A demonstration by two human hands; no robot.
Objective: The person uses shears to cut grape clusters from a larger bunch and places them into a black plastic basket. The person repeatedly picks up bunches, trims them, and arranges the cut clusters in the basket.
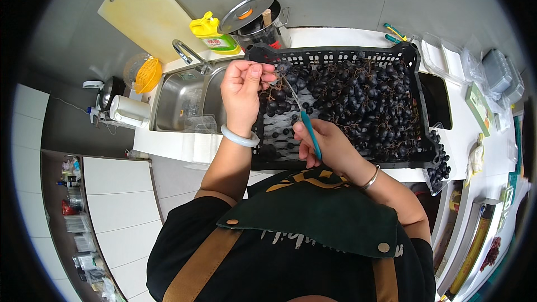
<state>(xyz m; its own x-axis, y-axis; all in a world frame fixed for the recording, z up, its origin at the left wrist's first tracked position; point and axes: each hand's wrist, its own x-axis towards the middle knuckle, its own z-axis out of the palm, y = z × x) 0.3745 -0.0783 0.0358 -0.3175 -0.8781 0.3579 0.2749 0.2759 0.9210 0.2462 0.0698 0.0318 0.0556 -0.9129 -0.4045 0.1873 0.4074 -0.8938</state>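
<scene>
My left hand [244,86] pinches the stem of a small bunch of dark grapes [276,101] over the left side of a black plastic crate [335,55]. In my right hand [331,144] is a pair of scissors with a teal handle [310,136]. Its metal blades point up and left, with their tips close to the stems beside my left fingertips; whether they touch is too small to tell. Many bunches of dark grapes [365,100] fill the middle and right of the crate. A few loose grapes lie on the pale crate lining [279,123] at the left.
Left of the crate is a steel double sink [178,96] with a faucet [191,56]. Behind stand a yellow detergent jug [216,35] and a lidded steel pot [268,29]. Bagged grapes [439,163] hang over the counter edge at right. Plastic containers [497,71] sit farther right.
</scene>
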